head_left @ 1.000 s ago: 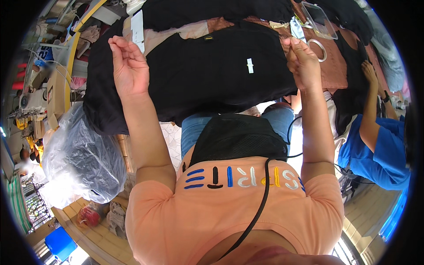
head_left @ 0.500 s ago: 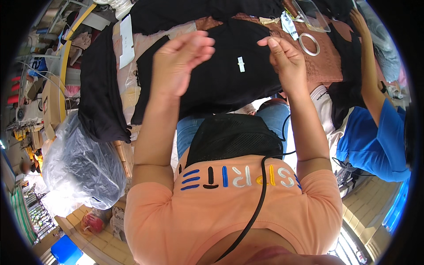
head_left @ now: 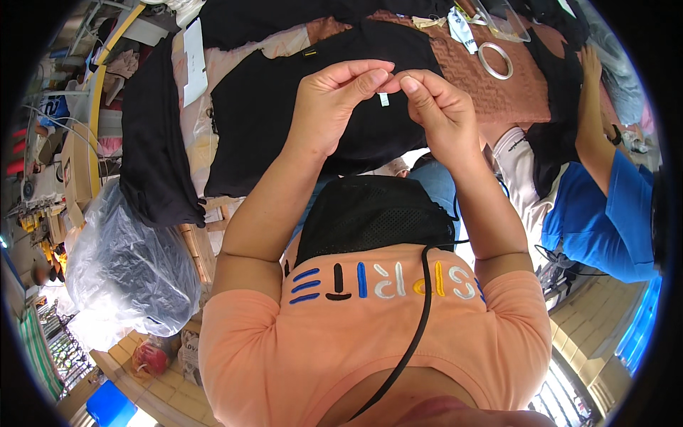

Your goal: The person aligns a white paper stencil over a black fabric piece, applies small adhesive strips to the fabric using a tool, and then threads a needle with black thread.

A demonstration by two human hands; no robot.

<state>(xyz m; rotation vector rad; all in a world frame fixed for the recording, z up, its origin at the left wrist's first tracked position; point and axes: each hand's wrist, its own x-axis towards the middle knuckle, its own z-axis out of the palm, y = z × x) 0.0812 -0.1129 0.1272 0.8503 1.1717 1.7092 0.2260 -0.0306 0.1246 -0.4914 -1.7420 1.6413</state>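
My left hand (head_left: pixel 329 103) and my right hand (head_left: pixel 445 114) meet fingertip to fingertip above a black garment (head_left: pixel 263 121) spread flat on the table. Thumb and index finger are pinched together on both hands; whatever sits between them is too small to make out. Just below the fingertips, a small white tag (head_left: pixel 385 100) shows on the garment, partly hidden by my fingers. Near the garment's upper edge lies a small dark label (head_left: pixel 309 53) with yellow marks.
Brown quilted cloth (head_left: pixel 516 99) covers the table's right side, bearing a white tape ring (head_left: pixel 495 60) and a clear plastic box (head_left: pixel 509 25). A folded black cloth (head_left: pixel 153 128) hangs at left, above a clear plastic bag (head_left: pixel 135 263). A co-worker in blue (head_left: pixel 597 220) reaches in at right.
My left hand has moved right and my right hand slightly left, so their fingertips now meet. The left fingers have closed into a pinch. The dark label has come into sight.
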